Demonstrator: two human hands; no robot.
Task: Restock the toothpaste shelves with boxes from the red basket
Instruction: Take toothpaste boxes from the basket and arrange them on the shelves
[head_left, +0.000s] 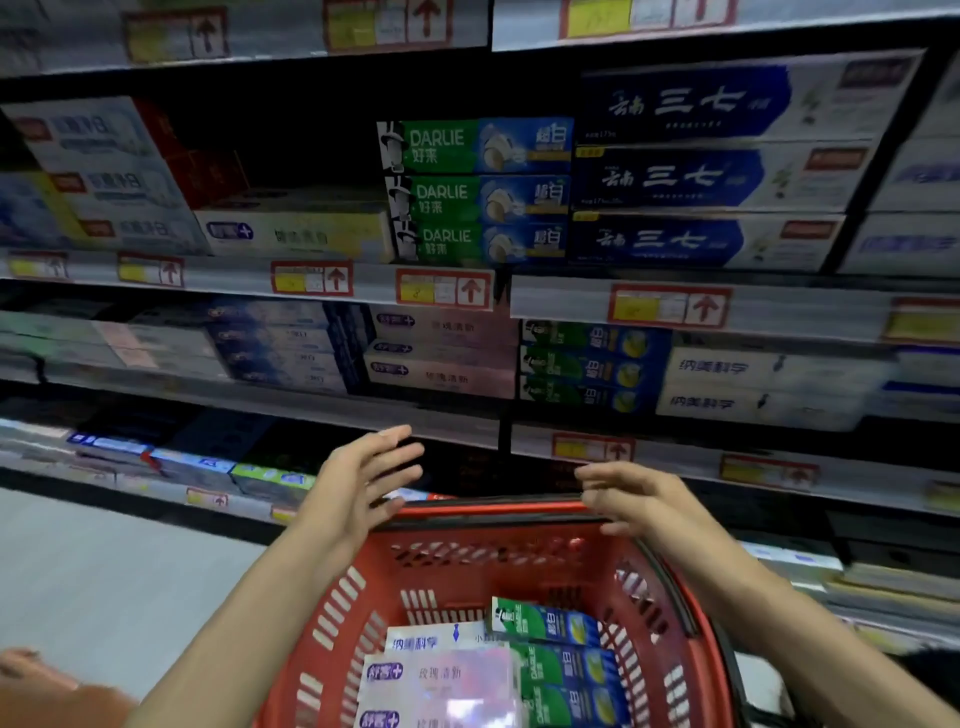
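Observation:
The red basket (467, 561) sits low in front of me, below the shelves. Inside it lie pink-white toothpaste boxes (436, 680), a white box with blue print (431, 640) and green-blue Darlie boxes (561, 660). My left hand (371, 475) hovers open above the basket's far rim, fingers straight and empty. My right hand (631, 493) is also open and empty, fingers spread just over the rim's right part. On the shelves above stand matching stacks: pink boxes (441, 353), green-blue boxes (587, 369) and white boxes (753, 384).
The upper shelf carries Darlie boxes (478, 192), blue-and-white boxes (717, 171) and a low stack (296, 234) with a dark gap above it. Price tags with red arrows (444, 288) line the shelf edges. Grey floor (104, 582) lies to the left.

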